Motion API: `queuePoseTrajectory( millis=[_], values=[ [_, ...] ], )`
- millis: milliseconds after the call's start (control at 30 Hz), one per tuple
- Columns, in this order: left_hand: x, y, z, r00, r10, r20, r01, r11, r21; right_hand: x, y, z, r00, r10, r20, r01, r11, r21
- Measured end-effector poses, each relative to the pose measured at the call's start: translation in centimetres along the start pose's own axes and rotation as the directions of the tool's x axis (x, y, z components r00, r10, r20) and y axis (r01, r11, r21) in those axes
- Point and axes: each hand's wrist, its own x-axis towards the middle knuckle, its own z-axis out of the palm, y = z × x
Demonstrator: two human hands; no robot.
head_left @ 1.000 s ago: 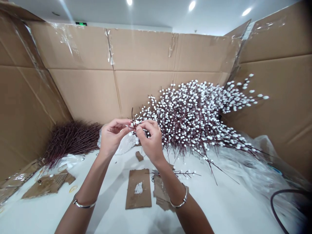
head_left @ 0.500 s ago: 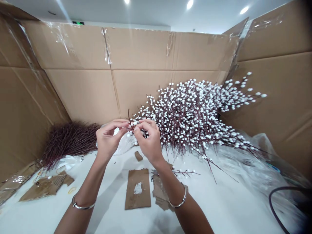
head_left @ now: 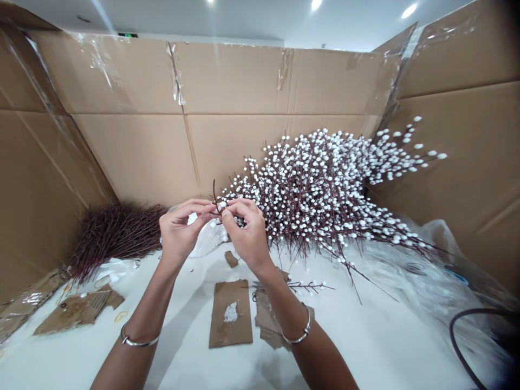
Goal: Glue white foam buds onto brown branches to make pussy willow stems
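Note:
My left hand [head_left: 180, 230] and my right hand [head_left: 246, 232] meet in front of me, their fingertips pinching a thin dark-brown twig [head_left: 215, 201] with white buds. The exact grip is partly hidden by my fingers. Just behind my right hand lies a large heap of artificial pussy willow branches [head_left: 320, 192], dense with white buds. A bundle of bare maroon twigs [head_left: 117, 238] lies to the left of my left hand. Each wrist wears a metal bangle.
A loose budded sprig [head_left: 304, 285] and cardboard scraps [head_left: 230, 314] lie on the white table [head_left: 174, 363] below my forearms. Cardboard walls [head_left: 235, 81] stand behind and beside it. Crumpled clear plastic [head_left: 410, 276] and a black cable [head_left: 459, 338] lie at right.
Both hands have shifted slightly left while still pinching the twig. The whole scene has also drifted slightly in the view.

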Motion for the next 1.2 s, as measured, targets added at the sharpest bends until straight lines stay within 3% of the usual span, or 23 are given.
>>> queuePoseTrajectory(
  millis=[233,467,667,767,967,1067,1133,1200],
  values=[
    [0.0,0.0,-0.3,1.000,-0.001,0.028,-0.001,0.997,0.075,0.3,0.1,-0.3,0.998,0.034,0.044,-0.036,0.998,0.054],
    [0.4,1.2,-0.9,0.962,-0.207,0.177,0.194,0.977,0.087,0.5,0.3,-0.9,0.998,0.058,0.012,-0.058,0.998,0.009],
    [0.5,0.8,-0.8,0.975,-0.195,0.102,0.188,0.980,0.069,0.5,0.0,-1.1,0.996,0.087,0.035,-0.087,0.996,-0.003],
    [0.6,0.4,-1.2,0.974,-0.198,0.112,0.188,0.978,0.093,0.5,-0.3,-1.6,0.997,0.075,0.036,-0.075,0.997,0.011],
    [0.3,0.4,-1.2,0.960,-0.228,0.160,0.218,0.973,0.082,0.9,0.3,-1.9,0.985,0.002,0.174,-0.018,0.996,0.090],
    [0.5,-0.1,-1.1,0.959,-0.217,0.182,0.203,0.975,0.091,1.0,0.7,-1.6,0.988,-0.010,0.155,-0.010,0.991,0.131],
    [0.9,-1.3,-1.7,0.955,-0.230,0.187,0.199,0.965,0.168,1.0,0.8,-1.5,0.991,-0.003,0.136,-0.018,0.988,0.151],
    [1.3,-3.5,-3.0,0.945,-0.287,0.158,0.209,0.901,0.381,1.1,0.9,-1.5,0.991,0.016,0.129,-0.036,0.987,0.154]
  ],
)
